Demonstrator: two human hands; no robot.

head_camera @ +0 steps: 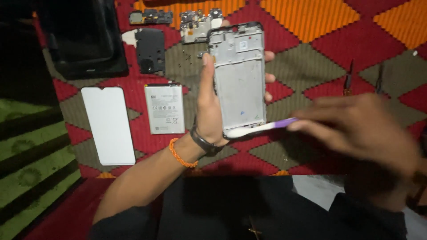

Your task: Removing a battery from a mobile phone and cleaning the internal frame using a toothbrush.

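Holding a bare phone frame (240, 80) upright above the patterned rug (338, 40), the left hand (209, 106) clasps its edges. The blurred right hand (356, 129) pinches a white-and-purple toothbrush (262, 128) against the frame's lower end. Battery (164, 109), white panel (108, 125), black cover (150, 51) and circuit boards (195, 24) lie beyond, toward the rug's far left.

— What is carrying the parts?
— A patterned rug (338, 31) is lying under them.
— What is resting on it?
— A white panel (108, 125), a battery (164, 109), a black cover (150, 51), circuit boards (195, 24) and a dark tray (84, 40) are sitting there.
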